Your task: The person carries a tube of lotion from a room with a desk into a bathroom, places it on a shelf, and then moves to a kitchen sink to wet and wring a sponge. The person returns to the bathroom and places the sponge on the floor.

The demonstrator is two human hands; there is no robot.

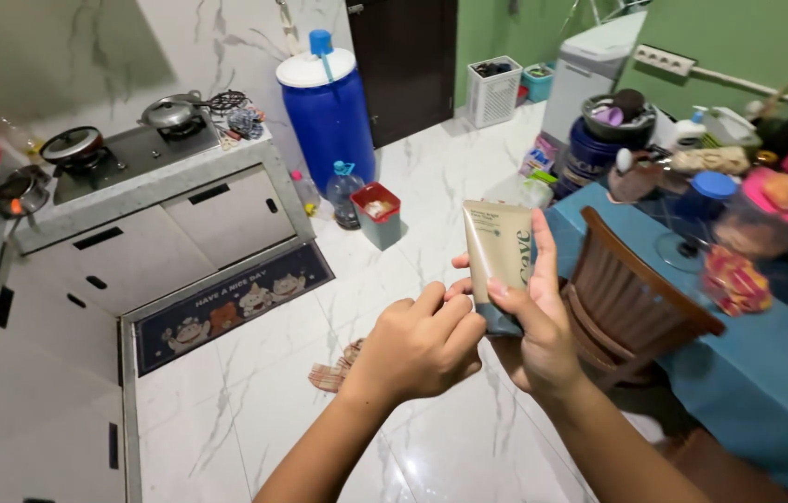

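At the far left we see a gas stove (pixel 124 154) with pans on a white counter, and below it a dark floor mat (pixel 231 307). Near the middle, our left hand (pixel 417 346) is curled, its fingertips pinching the dark cap end of a beige squeeze tube (pixel 496 256). Our right hand (pixel 538 321) wraps around the tube's lower part, holding it upright, cap down. Farther right stand a brown wooden chair (pixel 631 303) and a cluttered table under a blue tablecloth (pixel 757 391).
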